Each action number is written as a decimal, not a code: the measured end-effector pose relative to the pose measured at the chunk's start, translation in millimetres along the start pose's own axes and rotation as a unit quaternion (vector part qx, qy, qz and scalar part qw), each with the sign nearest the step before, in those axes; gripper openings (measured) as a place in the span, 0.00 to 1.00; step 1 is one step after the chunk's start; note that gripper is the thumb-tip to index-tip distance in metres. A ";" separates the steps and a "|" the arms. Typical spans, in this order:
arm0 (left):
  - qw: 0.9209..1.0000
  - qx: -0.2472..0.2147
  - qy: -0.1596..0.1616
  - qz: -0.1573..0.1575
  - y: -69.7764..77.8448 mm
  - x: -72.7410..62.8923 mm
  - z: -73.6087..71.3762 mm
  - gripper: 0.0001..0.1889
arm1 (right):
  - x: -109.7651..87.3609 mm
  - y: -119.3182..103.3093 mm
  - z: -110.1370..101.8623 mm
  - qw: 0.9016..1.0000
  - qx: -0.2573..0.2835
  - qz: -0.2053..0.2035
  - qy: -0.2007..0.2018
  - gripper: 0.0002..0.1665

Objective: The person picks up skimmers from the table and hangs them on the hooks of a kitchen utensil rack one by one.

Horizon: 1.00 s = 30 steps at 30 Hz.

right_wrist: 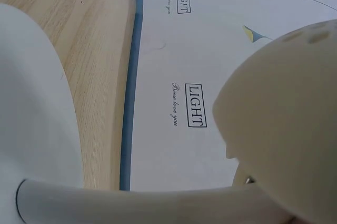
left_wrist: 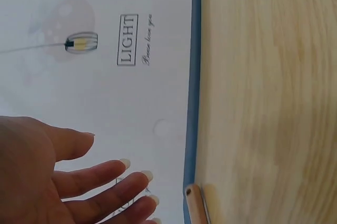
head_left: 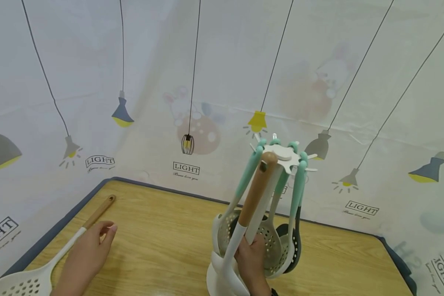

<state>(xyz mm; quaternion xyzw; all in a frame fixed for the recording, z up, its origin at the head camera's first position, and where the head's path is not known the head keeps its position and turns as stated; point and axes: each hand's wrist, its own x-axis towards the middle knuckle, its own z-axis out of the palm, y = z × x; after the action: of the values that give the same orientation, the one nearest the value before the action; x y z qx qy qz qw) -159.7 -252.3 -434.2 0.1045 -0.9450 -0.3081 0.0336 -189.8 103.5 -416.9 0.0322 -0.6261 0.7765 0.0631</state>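
My right hand grips the white pole of a utensil rack. Hanging round the rack are several utensils, among them a ladle with a wooden handle and a skimmer with a mint-green handle. In the right wrist view, the pole runs across the bottom from the white base, with a cream utensil head at right. My left hand holds nothing, its fingers loosely bent. Near it lies a white perforated turner with a wooden handle.
The wooden tabletop has a dark blue edge along the back and left. Behind it rises a pale wall covering printed with lamps and lettering.
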 end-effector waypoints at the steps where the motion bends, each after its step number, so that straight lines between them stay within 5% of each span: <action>1: 1.000 0.003 0.005 -0.001 -3.0 0.9 -1.3 0.36 | 0.0 0.1 0.0 1.000 0.000 0.000 0.000 0.26; 6: 0.999 0.035 0.033 -0.015 -18.2 3.8 -5.3 0.31 | -0.3 1.0 0.2 1.000 -0.009 -0.008 0.005 0.26; 11: 0.997 0.058 0.026 -0.037 -32.0 7.3 -5.1 0.32 | -0.4 2.6 0.1 1.000 -0.015 -0.024 0.008 0.26; 18: 0.995 0.091 0.051 0.000 -53.0 8.7 6.1 0.30 | -0.3 3.3 -0.4 0.999 -0.019 -0.027 0.009 0.27; 22: 0.995 0.094 0.044 0.001 -62.2 11.0 8.1 0.31 | -0.8 2.9 0.3 0.999 -0.018 -0.034 0.007 0.27; 30: 0.996 0.069 0.015 -0.051 -75.4 17.7 4.1 0.33 | -0.9 1.7 0.0 0.999 -0.039 -0.033 0.011 0.27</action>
<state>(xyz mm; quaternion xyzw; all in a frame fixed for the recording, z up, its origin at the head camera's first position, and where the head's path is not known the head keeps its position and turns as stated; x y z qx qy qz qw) -164.2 -313.2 -481.9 0.1593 -0.9568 -0.2419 0.0244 -189.2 103.1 -418.7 0.0420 -0.6538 0.7493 0.0968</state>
